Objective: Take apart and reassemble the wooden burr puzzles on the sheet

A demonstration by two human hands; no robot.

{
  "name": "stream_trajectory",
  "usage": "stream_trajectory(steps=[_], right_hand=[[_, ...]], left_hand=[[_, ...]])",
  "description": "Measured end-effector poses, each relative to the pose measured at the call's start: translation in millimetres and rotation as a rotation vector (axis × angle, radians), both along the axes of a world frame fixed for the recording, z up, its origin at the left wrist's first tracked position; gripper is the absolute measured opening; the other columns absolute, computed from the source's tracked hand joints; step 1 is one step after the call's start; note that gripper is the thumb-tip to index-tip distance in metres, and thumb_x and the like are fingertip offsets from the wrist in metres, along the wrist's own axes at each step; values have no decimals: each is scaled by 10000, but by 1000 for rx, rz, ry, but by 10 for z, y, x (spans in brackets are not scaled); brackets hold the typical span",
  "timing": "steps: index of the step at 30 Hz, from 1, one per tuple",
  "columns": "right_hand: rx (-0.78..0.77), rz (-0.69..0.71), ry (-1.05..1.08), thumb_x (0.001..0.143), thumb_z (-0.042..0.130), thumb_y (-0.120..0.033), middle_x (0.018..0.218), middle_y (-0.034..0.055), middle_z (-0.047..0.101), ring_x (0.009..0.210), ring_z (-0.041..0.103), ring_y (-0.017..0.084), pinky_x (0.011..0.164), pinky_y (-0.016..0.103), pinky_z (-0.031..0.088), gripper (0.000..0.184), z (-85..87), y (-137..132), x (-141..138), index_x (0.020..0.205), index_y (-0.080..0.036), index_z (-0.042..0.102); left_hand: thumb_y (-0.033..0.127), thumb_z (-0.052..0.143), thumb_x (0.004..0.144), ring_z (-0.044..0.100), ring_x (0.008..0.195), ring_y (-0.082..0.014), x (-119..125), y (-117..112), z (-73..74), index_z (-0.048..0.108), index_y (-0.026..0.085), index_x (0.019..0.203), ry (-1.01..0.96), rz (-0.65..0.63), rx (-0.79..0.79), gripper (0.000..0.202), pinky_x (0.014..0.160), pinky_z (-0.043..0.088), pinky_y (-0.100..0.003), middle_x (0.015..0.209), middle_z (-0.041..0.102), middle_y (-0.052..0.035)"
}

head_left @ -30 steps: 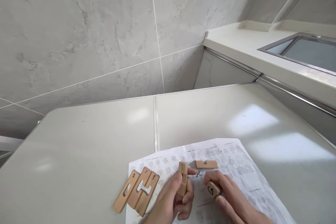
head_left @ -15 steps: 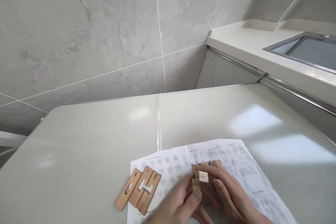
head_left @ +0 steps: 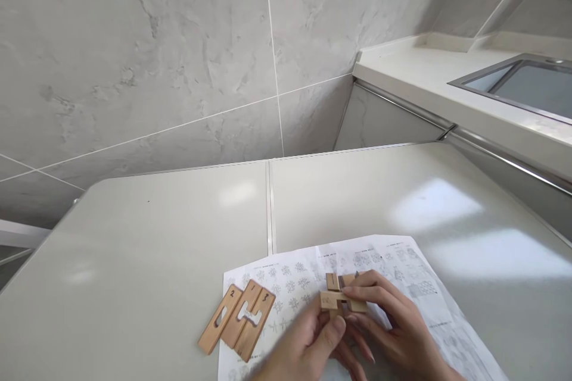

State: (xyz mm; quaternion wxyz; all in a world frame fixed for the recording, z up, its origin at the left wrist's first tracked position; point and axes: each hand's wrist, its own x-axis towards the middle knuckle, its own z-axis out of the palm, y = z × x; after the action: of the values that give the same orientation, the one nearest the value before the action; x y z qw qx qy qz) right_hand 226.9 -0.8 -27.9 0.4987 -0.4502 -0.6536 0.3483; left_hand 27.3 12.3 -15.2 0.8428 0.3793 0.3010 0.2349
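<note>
My left hand (head_left: 308,339) is closed, thumb up, around the lower end of some wooden puzzle pieces. Across its fingertips lies a pale notched wooden puzzle piece (head_left: 329,300) with small writing on its end. My right hand (head_left: 395,324) pinches the right end of that piece with its index finger on top; the fingers hide part of it. Just behind, more wooden blocks (head_left: 332,281) show; whether they join the held piece I cannot tell. Left of my hands, three flat wooden pieces (head_left: 252,297) marked 2, 1 and 3 lie side by side, with cut-outs.
A printed sheet (head_left: 286,265) with rows of small drawings lies under my hands and partly under the flat pieces. The pale table (head_left: 156,262) has a seam down its middle. Behind stands a grey tiled wall (head_left: 179,41); a counter with a sink (head_left: 527,83) is at right.
The notched piece has turned from end-on, its lettered end facing me, to lying sideways across my left fingertips. My right fingers have shifted onto its right end. The flat pieces stay put.
</note>
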Motion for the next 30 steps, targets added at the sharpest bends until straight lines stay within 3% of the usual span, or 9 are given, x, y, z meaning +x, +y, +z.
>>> stream_trajectory(steps=[5, 12, 19, 30], right_hand=[[85, 39, -93, 1092, 514, -176, 1056, 94, 699, 945, 733, 224, 769, 303, 645, 333, 19, 13, -3, 1330, -292, 716], [113, -64, -87, 1037, 656, -179, 950, 57, 711, 849, 737, 195, 721, 260, 644, 184, 58, 8, -9, 1197, -242, 724], [204, -94, -105, 1019, 667, -116, 1002, 72, 712, 933, 772, 209, 771, 277, 667, 231, 40, 14, -18, 1203, -229, 750], [286, -80, -153, 1034, 648, -80, 1002, 82, 713, 991, 772, 209, 779, 272, 671, 267, 84, 17, -7, 1256, -201, 733]], left_hand=[[621, 600, 1014, 710, 654, -158, 33, 34, -19, 557, 138, 1278, -41, 69, -35, 552, 663, 594, -310, 929, 703, -89], [588, 603, 1028, 720, 639, -148, 20, 37, 35, 585, 125, 1270, -49, 64, -14, 523, 682, 590, -302, 923, 716, -97], [579, 649, 1004, 721, 673, -163, 17, 40, 5, 596, 140, 1343, -60, 83, -32, 557, 690, 603, -326, 931, 696, -81], [559, 636, 1018, 723, 596, -128, 16, 51, 17, 597, 151, 1342, -49, 68, 1, 523, 594, 569, -238, 959, 679, -73]])
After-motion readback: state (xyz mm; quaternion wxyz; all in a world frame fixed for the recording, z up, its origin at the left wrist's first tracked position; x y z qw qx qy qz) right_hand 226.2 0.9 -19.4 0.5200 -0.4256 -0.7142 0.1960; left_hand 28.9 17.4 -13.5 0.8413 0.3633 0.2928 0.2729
